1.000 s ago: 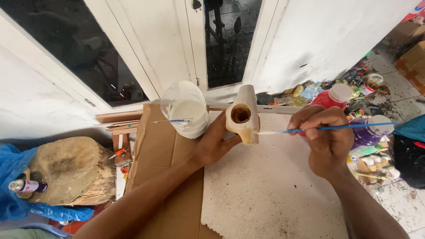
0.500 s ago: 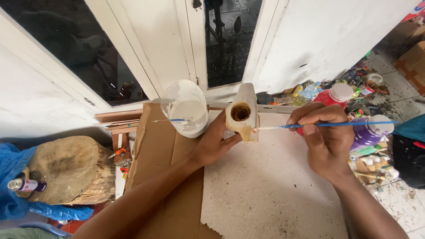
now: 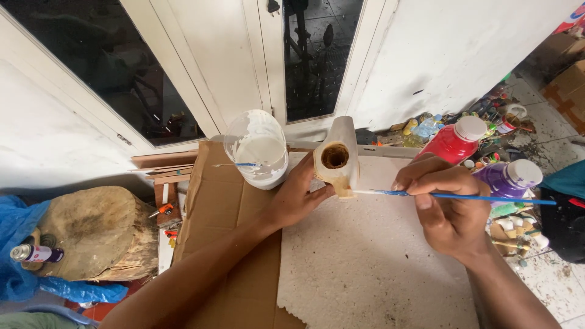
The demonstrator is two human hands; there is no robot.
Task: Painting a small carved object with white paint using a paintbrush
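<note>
My left hand (image 3: 298,198) grips a hollow wooden piece (image 3: 338,155), partly coated in white paint, with its open end facing me. My right hand (image 3: 445,204) holds a thin blue-handled paintbrush (image 3: 451,196) level, its tip touching the lower edge of the wooden piece. Just left of the piece stands a clear plastic container of white paint (image 3: 259,149) with another brush (image 3: 234,164) resting in it. Both hands work over a white sheet (image 3: 372,268) laid on brown cardboard (image 3: 225,213).
A red paint bottle (image 3: 454,140) and a purple paint bottle (image 3: 509,180) stand at the right among small clutter. A wood stump (image 3: 100,234), blue plastic sheeting (image 3: 18,231) and a spray can (image 3: 36,253) lie at the left. White doors with dark glass (image 3: 317,55) rise behind.
The brush tip has moved slightly along the lower edge of the wooden piece, and the right hand has shifted a little. The left hand keeps the piece steady.
</note>
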